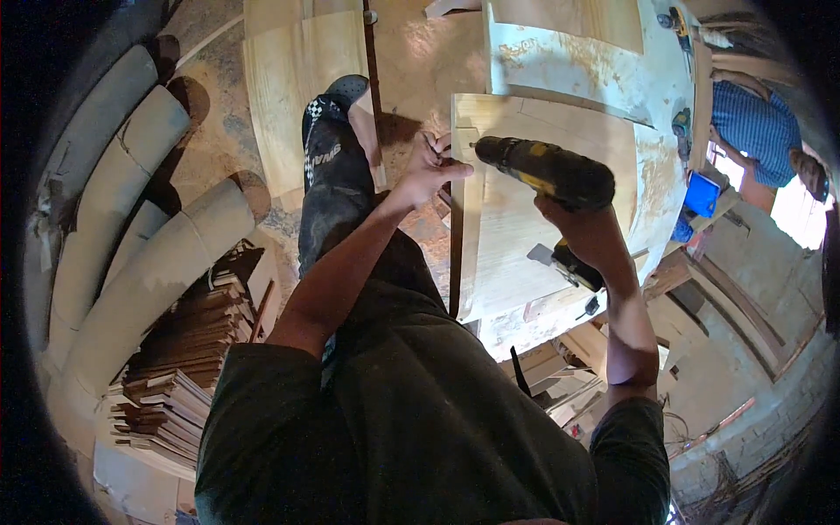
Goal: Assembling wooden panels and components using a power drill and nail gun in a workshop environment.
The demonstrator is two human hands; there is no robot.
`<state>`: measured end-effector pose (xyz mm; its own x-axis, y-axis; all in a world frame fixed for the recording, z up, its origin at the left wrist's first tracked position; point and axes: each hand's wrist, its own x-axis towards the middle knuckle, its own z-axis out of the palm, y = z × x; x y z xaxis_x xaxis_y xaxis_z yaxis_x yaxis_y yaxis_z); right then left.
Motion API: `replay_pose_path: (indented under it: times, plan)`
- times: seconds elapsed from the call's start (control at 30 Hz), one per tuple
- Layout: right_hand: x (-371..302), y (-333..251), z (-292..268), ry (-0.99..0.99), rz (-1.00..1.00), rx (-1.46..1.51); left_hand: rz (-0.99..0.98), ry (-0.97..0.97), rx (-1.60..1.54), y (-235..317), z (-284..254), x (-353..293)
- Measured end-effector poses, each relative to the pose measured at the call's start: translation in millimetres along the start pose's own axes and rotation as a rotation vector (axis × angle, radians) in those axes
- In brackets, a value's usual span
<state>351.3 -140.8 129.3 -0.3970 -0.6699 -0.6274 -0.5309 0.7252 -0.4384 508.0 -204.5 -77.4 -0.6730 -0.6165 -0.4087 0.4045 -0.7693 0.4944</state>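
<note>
here's the pale wooden panel [516,249], flat on the smudged white table [661,188], with the black-and-yellow drill [547,166] right over it! the right hand [577,226] is wrapped around the drill's grip. at the panel's left edge, the left hand [424,178] curls, thumb and fingers nearly together; whether they pinch anything, i can't tell. left of the panel, planks [302,96] lie along the dusty floor [214,101], thick curved pieces [171,271] farther left; beyond its right side, a co-worker [757,127] in blue.
</note>
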Motion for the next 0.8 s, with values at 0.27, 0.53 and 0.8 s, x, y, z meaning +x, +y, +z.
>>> replay_pose_path:
  times: [0.27, 0.53, 0.8]
  plan:
    - [7, -15, 0, -0.009, -0.08, -0.103, 0.018, -0.095, 0.149, -13, -15, 6]
    - [-7, -25, -4, -0.031, 0.25, -0.11, -0.014, -0.127, 0.11, -7, -11, 5]
    - [-9, -20, 2, 0.073, 0.035, -0.096, -0.041, -0.088, 0.124, -30, -32, 16]
